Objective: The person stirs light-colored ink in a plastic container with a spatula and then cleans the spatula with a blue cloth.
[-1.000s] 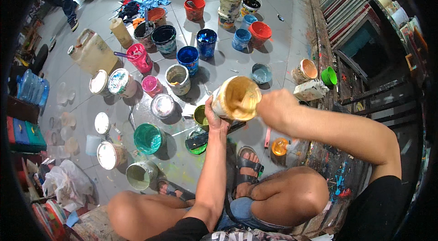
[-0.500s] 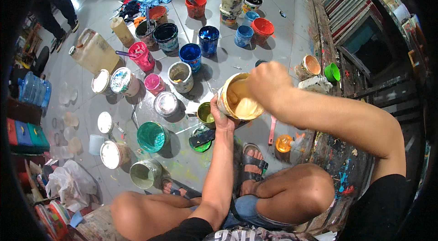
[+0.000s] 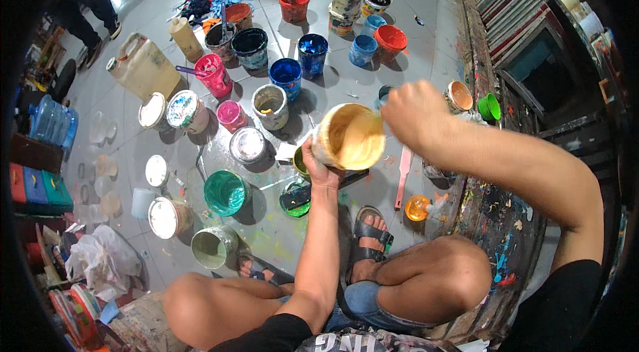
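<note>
My left hand point(image 3: 322, 167) is wrapped around the lower left side of a white tub point(image 3: 322, 144), lifted off the floor and tilted. Thick cream-yellow paint point(image 3: 356, 145) coats its inside. Above the tub's right rim my right hand point(image 3: 414, 109) is closed in a fist on a paint stirrer point(image 3: 370, 127), which is smeared by motion and dips into the paint. Below the tub lie a dark flat bar point(image 3: 297, 199) and a green lid, with an olive-green paint pot point(image 3: 299, 160) partly hidden behind my left hand.
Several paint pots stand ahead and left, among them a teal bucket point(image 3: 226, 193) and a blue pot point(image 3: 285, 79). A pink stick point(image 3: 403, 179) and an orange bottle point(image 3: 417, 207) lie on the right. A cloudy jug point(image 3: 143, 65) stands far left; a person's legs point(image 3: 90, 9) are beyond.
My right fist has moved right and slightly up, pulling the stirrer toward the tub's right rim. The tub stays in my left hand. The whole view has shifted a little.
</note>
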The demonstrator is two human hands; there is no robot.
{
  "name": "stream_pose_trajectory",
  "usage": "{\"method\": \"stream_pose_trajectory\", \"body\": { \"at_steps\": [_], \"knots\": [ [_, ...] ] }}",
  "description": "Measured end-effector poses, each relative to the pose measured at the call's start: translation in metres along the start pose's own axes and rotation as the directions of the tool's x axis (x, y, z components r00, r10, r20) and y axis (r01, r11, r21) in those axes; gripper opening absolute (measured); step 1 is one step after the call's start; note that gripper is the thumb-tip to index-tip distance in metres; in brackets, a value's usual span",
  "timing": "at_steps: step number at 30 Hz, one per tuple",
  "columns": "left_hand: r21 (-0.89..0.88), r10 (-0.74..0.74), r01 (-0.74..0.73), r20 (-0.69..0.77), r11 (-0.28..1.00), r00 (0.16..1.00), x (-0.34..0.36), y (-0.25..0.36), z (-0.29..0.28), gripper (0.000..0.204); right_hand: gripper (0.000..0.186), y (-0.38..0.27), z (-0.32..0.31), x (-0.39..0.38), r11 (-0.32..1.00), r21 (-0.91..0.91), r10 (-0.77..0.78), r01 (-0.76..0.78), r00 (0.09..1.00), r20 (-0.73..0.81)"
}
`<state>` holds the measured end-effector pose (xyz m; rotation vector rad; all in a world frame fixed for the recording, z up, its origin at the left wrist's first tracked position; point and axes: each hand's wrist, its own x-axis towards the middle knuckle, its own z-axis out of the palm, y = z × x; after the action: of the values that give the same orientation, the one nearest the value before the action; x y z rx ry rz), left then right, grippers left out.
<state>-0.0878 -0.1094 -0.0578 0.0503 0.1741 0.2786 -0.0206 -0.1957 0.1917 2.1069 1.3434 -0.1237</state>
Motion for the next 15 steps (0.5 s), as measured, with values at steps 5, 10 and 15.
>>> {"method": "stream_pose_trajectory", "body": {
  "at_steps": [5,10,15],
  "knots": [
    [0.076,0.083,-0.077,-0.08,0.994,0.993,0.011,0.01,-0.022,0.052,0.01,-0.034,0.001,0.002,0.996,0.09,-0.012,0.003,0.996,0.094],
    [0.087,0.06,-0.056,-0.043,0.995,0.997,-0.001,0.0,-0.005,0.051,0.014,0.008,-0.023,0.009,0.996,0.084,0.001,-0.006,0.998,0.058],
    [0.063,0.088,-0.081,-0.113,0.995,0.99,0.001,0.006,-0.004,0.051,0.012,-0.033,-0.005,-0.012,0.976,0.133,-0.186,0.172,0.977,0.104]
  ]
}}
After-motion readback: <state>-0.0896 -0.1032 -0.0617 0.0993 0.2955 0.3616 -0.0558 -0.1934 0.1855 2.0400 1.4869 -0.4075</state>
